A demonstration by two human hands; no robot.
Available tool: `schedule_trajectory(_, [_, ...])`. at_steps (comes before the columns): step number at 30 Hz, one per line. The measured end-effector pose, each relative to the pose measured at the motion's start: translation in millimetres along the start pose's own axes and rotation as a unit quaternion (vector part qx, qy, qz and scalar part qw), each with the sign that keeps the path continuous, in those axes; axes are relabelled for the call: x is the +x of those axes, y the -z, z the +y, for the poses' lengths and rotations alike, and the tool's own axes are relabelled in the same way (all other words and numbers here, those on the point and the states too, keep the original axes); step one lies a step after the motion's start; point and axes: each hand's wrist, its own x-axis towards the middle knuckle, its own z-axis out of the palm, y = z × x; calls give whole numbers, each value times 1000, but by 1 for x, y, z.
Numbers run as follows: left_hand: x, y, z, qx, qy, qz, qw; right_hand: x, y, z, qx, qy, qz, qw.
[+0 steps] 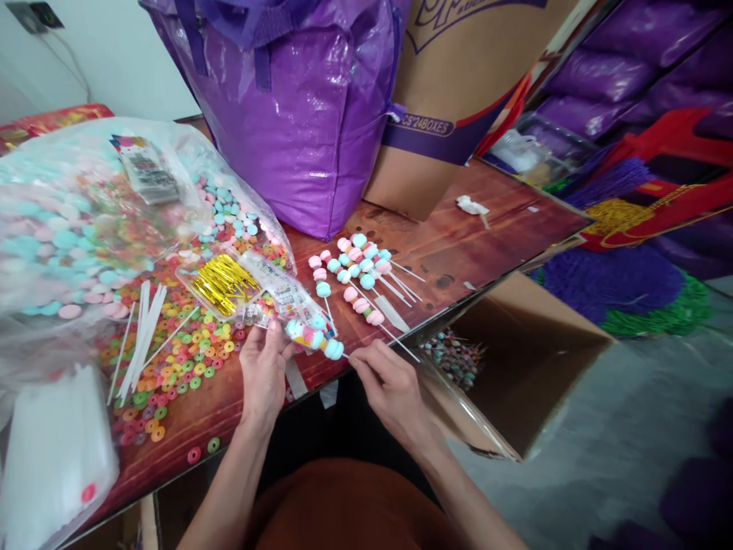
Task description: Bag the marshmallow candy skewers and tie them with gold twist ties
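Note:
My left hand pinches a clear printed wrapper at the table's front edge. A candy skewer of pink and blue pieces sits partly inside that wrapper. My right hand pinches the skewer's white stick end, just right of the wrapper's mouth. Several finished candy skewers lie on the wood-print table just beyond my hands.
A big clear bag of pastel candies fills the left side. Loose ring candies, white sticks and gold twist ties lie beside it. A purple bag stands behind. An open cardboard box sits at the right.

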Motion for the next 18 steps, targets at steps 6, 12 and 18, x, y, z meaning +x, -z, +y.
schedule_trajectory(6, [-3,-2,-6,-19,4,-19,1000,2,-3,-3,80,-58,-68,993])
schedule_trajectory(12, [2,1,-14,-51,7,-36,998,0,-11,-3,319,-295,-127,891])
schedule_trajectory(18, [1,1,-14,-46,19,-35,998,-2,-22,-4,259,-231,-107,931])
